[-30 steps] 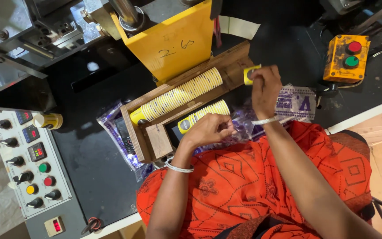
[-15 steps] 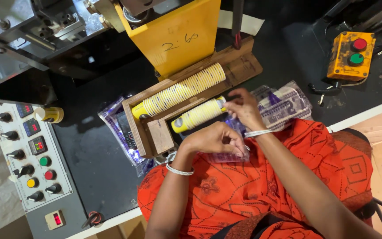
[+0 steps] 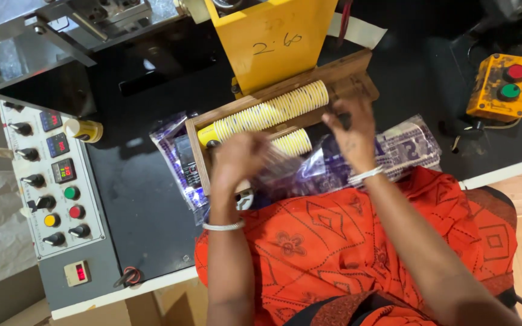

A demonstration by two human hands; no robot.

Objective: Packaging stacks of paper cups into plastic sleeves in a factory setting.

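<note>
Just below the wooden tray [image 3: 357, 69], left hand [image 3: 240, 160] pinching a clear bag [image 3: 285, 172] over the short cup stack [image 3: 292, 142], right hand [image 3: 351, 130] spread wide, empty; risk: hurried tug tearing film or toppling cups onto the desk [image 3: 140, 205].

Access from the near side is taken up by both hands: the left hand [image 3: 237, 160] and right hand [image 3: 353, 130] hover over the wooden tray [image 3: 196, 158]. Behind the tray, the yellow chute [image 3: 273, 42] blocks the far side. Stacked cups [image 3: 270, 113] fill the tray's upper channel. Plastic bags [image 3: 179, 163] crowd both flanks. Bare black tabletop [image 3: 134, 211] lies left of the tray, bounded by the control panel [image 3: 55, 199]. The button box [image 3: 499, 87] stands well apart, right.
</note>
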